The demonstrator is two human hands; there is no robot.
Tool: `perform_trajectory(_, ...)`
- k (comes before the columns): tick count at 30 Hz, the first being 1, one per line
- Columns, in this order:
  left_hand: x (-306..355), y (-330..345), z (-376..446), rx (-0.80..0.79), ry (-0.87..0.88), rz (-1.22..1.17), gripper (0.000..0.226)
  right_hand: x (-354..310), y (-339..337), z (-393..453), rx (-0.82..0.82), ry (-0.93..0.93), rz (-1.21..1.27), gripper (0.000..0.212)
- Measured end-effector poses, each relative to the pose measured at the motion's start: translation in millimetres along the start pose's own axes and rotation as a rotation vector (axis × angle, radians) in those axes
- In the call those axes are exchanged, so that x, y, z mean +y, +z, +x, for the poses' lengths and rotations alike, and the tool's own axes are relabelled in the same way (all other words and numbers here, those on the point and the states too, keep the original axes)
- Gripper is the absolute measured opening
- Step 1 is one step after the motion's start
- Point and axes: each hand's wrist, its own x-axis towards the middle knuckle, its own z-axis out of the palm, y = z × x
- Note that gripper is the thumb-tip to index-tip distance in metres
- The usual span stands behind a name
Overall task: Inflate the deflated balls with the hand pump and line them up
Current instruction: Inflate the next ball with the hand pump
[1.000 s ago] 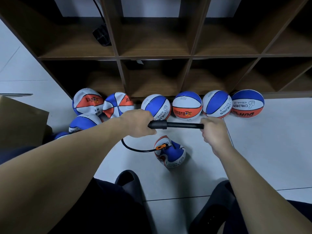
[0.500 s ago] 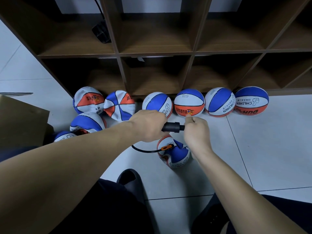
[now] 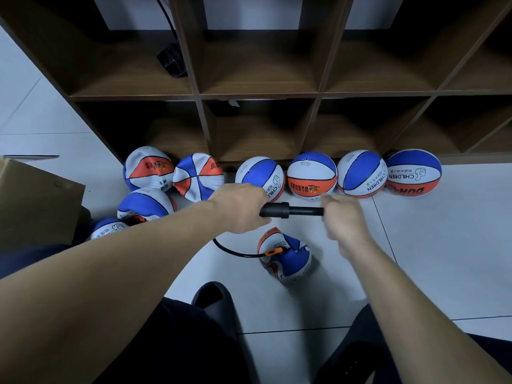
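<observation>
Both hands are on the black hand pump [image 3: 288, 210] — the left hand [image 3: 240, 208] wrapped round its barrel, the right hand [image 3: 342, 217] gripping the handle end. Its hose [image 3: 235, 252] curves down to a crumpled ball [image 3: 285, 256] on the floor [image 3: 443, 245], near four round balls [image 3: 311, 173] lined along the shelf's [image 3: 260, 92] foot.

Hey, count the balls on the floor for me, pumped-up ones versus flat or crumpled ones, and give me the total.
Pumped-up balls: 4
Flat or crumpled balls: 5
Total: 9
</observation>
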Motion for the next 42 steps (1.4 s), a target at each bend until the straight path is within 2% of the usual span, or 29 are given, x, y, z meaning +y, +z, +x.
perform_trajectory(5, -3.8, 3.8, -2.5, -0.025, -0.004, -0.016, 0.030, 6.8, -31.3, 14.8, 0.056, 0.078, 0.061, 0.041)
perform_trajectory(11, -2.0, 3.6, 0.0, 0.023, -0.020, 0.006, 0.029, 5.9, 8.0, -4.4, 0.173, -0.068, -0.001, 0.052)
perform_trajectory(16, 8.4, 2.9, 0.2, 0.024, 0.007, -0.001, 0.029, 3.2, 29.9, -15.1, 0.149, -0.107, -0.026, 0.054)
perform_trajectory(23, 15.7, 5.9, 2.1, 0.037, 0.053, 0.027, 0.026, 0.9, 52.3, -30.9, 0.076, -0.108, -0.006, 0.043)
perform_trajectory(30, 7.5, 4.0, 1.9, 0.018, 0.043, -0.003, 0.027, 0.2, 24.5, -13.6, -0.057, -0.064, -0.044, 0.036)
perform_trajectory(34, -9.6, 1.3, -1.3, -0.020, -0.021, -0.022, 0.032, 5.6, -16.6, 8.3, 0.034, 0.040, -0.008, 0.025)
perform_trajectory(37, -7.4, -0.8, -1.0, -0.026, -0.027, -0.026, 0.032, 2.6, -23.9, 9.2, 0.083, 0.067, 0.038, 0.033)
perform_trajectory(42, 2.3, 0.5, 1.2, 0.033, 0.000, -0.018, 0.030, -1.9, 5.6, -8.9, 0.186, -0.062, 0.004, 0.048)
